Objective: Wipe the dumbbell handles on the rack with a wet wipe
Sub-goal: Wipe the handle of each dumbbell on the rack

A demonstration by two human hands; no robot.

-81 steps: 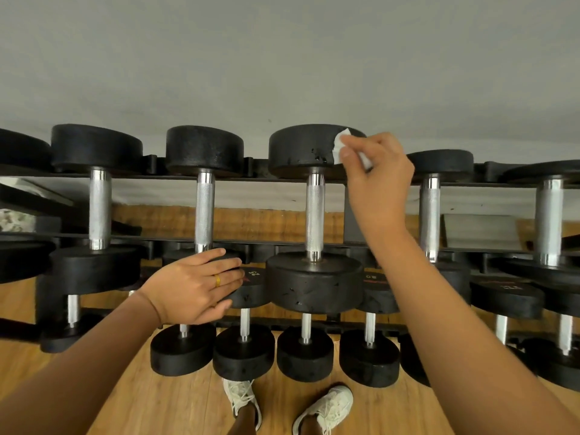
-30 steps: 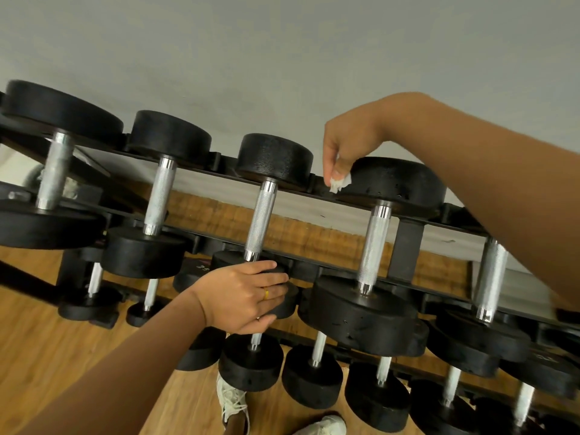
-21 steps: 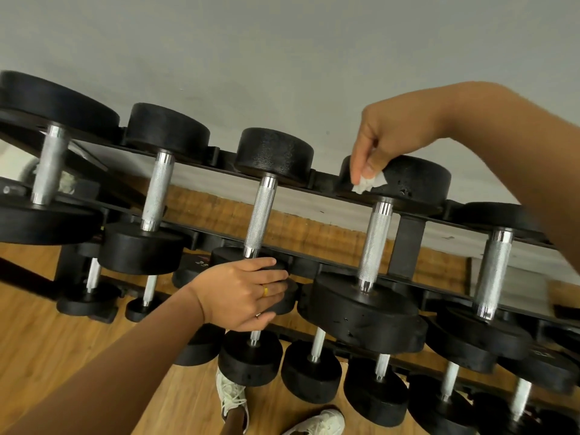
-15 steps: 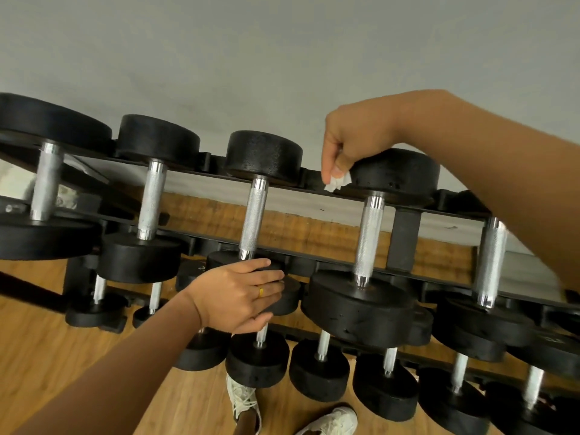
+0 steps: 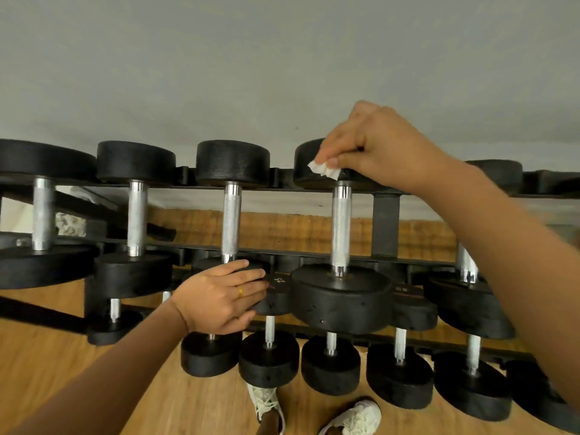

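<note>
A black two-tier rack (image 5: 386, 221) holds black dumbbells with knurled steel handles. My right hand (image 5: 373, 142) pinches a crumpled white wet wipe (image 5: 324, 168) against the far head (image 5: 306, 163) of a large top-tier dumbbell, just above its steel handle (image 5: 341, 229). My left hand (image 5: 221, 295) lies with straight fingers on the near head of the neighbouring dumbbell, below that one's handle (image 5: 231, 221); most of that head is hidden under the hand.
More dumbbells stand to the left (image 5: 137, 215) and right (image 5: 467, 262) on the top tier, smaller ones (image 5: 331, 362) on the lower tier. A grey wall (image 5: 251, 73) rises behind. My white shoes (image 5: 354, 416) stand on the wooden floor (image 5: 62, 356).
The view has levelled out. My right hand with the wipe has shifted back and forth across the far head of the large dumbbell. My left hand has stayed on the neighbouring head.
</note>
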